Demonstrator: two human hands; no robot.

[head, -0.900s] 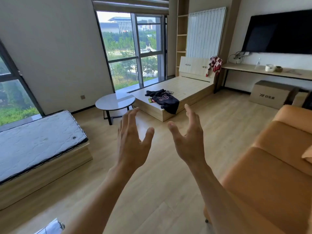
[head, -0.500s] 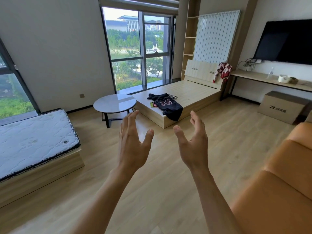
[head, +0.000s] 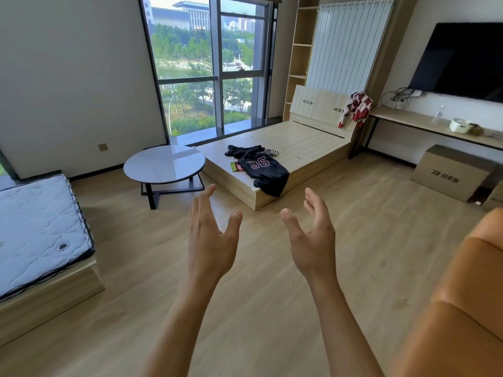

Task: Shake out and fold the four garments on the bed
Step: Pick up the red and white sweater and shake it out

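- We hold the left hand (head: 212,240) and the right hand (head: 313,246) empty, fingers spread apart.
- The black jersey (head: 261,170) lies on the bed (head: 304,140) at 12 o'clock, well apart from both hands, neither nearer.

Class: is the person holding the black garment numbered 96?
No: the left hand and right hand are open and empty, while the black garment lies across the near corner of the bed.
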